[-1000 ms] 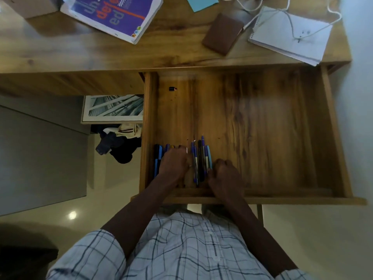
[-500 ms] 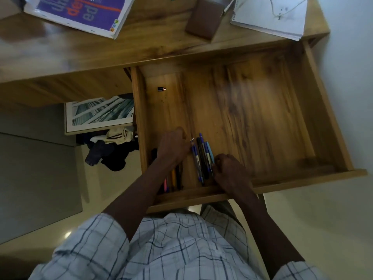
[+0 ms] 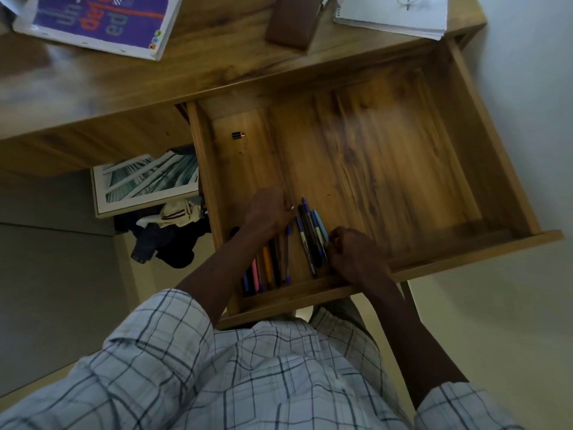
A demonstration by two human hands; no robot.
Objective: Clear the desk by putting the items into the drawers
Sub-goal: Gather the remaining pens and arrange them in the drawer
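Reference landmark: the open drawer [image 3: 387, 169], pulled fully out of the desk [image 3: 217, 76].

1. Beyond the drawer's back-left corner, a purple-covered book [image 3: 99, 23] lies on the desk top. Not yet stowed.
2. Inside the drawer, near its back-left corner, lies a small dark cylinder [image 3: 238, 135], well apart from all else.
3. In the drawer's front-left corner lies the left pen group [image 3: 266, 268] (blue, pink, orange, black), ends against the front wall. Stowed.
4. The left hand [image 3: 268, 212] rests over the upper ends of this group, back upward, fingers bent down toward the drawer floor. Whether it grips a pen cannot be determined.
5. Beyond the drawer's back wall, near its middle, a brown case [image 3: 293, 21] lies on the desk top. Not yet stowed.
6. Just right of the left pen group lies the right pen bundle [image 3: 310, 237], packed side by side. Stowed.
7. The right hand [image 3: 353, 256] sits at the drawer's front wall, fingers curled against the bundle's right edge. Contact is visible; a pinch cannot be confirmed.
8. Beyond the drawer's back-right corner lies a spiral notepad [image 3: 393, 13]. Not yet stowed.

Assessment: pens placed and being aligned; three desk items remain. The task is judged under half complete.
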